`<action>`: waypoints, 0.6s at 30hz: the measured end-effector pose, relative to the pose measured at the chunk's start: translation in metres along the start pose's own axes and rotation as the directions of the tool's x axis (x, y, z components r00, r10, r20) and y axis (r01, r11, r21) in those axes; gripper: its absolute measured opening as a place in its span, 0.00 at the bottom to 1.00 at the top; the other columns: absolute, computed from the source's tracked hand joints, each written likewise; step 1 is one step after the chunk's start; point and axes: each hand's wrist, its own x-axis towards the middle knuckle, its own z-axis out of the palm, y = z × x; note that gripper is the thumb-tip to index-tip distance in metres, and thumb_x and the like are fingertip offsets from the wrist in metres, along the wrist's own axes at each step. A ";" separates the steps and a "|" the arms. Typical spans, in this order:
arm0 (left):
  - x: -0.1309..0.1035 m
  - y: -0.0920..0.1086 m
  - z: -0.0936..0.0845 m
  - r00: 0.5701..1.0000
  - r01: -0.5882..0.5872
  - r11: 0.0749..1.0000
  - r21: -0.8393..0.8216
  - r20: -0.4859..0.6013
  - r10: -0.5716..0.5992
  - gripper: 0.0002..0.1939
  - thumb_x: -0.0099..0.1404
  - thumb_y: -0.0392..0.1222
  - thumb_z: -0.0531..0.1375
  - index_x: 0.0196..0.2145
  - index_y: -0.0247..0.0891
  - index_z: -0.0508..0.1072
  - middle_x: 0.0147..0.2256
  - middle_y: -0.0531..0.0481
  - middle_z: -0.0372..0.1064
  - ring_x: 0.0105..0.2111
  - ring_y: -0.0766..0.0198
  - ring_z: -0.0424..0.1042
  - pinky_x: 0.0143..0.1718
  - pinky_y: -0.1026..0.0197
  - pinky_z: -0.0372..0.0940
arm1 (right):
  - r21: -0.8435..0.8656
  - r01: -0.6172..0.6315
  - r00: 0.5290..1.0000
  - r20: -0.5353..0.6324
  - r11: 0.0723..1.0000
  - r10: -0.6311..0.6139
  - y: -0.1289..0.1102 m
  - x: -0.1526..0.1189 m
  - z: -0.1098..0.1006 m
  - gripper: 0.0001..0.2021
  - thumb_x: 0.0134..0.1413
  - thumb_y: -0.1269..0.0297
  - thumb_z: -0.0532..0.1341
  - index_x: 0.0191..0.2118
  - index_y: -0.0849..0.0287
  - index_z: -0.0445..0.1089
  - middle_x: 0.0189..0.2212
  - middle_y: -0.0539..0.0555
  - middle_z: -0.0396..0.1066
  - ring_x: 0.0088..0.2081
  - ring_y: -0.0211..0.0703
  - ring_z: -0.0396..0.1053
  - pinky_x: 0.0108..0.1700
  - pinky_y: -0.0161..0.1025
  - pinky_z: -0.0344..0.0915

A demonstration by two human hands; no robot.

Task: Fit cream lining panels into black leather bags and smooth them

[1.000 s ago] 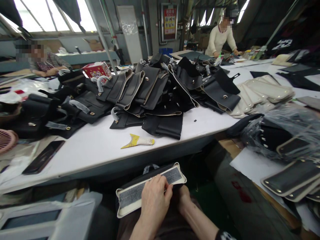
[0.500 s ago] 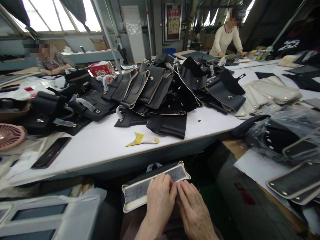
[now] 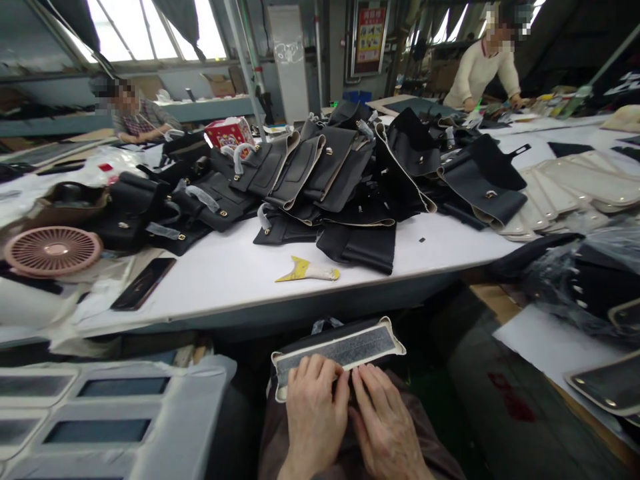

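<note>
On my lap rests a black handbag (image 3: pixel 345 347), its bottom turned up. A grey panel fills the middle of that bottom, bordered by cream edges that fold up at the corners. With fingers curled over the near edge, my left hand (image 3: pixel 317 403) grips the bag. Just beside it, my right hand (image 3: pixel 383 413) pinches the same near edge, thumb tucked under. The two hands' fingertips almost meet. Beyond the bag, a yellow and white scraper-like tool (image 3: pixel 307 270) lies on the white table (image 3: pixel 235 283).
Black bag pieces (image 3: pixel 320 173) are heaped on the table. A phone (image 3: pixel 143 283) and a pink fan (image 3: pixel 54 250) lie at left, near pale framed panels (image 3: pixel 185 413). Cream panels (image 3: pixel 565 187) are stacked at right. Two people work across the table, one in a white sweater (image 3: pixel 483 73).
The whole view has shifted, so the table and its things appear farther right. Both hands stay at the bag's near edge; my left fingers sit slightly lower on it.
</note>
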 end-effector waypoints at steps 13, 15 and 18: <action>-0.036 -0.051 -0.004 0.936 0.082 0.996 -0.023 -0.342 -0.085 0.05 0.63 0.38 0.60 0.39 0.41 0.71 0.51 0.43 0.67 0.55 0.50 0.62 0.59 0.40 0.51 | 0.099 0.159 0.987 0.007 0.982 -0.160 -0.044 0.023 0.010 0.20 0.59 0.73 0.52 0.56 0.74 0.66 0.52 0.68 0.68 0.58 0.56 0.60 0.55 0.52 0.69; -0.043 -0.059 0.001 0.908 0.099 0.991 -0.091 -0.398 -0.127 0.10 0.64 0.39 0.59 0.44 0.41 0.69 0.55 0.42 0.64 0.58 0.50 0.60 0.61 0.38 0.50 | 0.095 0.186 0.982 0.006 0.978 -0.187 -0.050 0.025 0.013 0.20 0.58 0.73 0.52 0.56 0.73 0.66 0.53 0.67 0.68 0.58 0.56 0.60 0.55 0.52 0.69; -0.055 -0.075 0.015 0.858 0.170 0.918 -0.358 -0.405 -0.316 0.19 0.65 0.44 0.58 0.53 0.42 0.63 0.61 0.41 0.57 0.63 0.52 0.56 0.63 0.41 0.52 | 0.081 0.220 0.975 0.008 0.972 -0.221 -0.057 0.029 0.014 0.21 0.59 0.72 0.52 0.56 0.73 0.66 0.53 0.66 0.69 0.58 0.55 0.61 0.55 0.51 0.69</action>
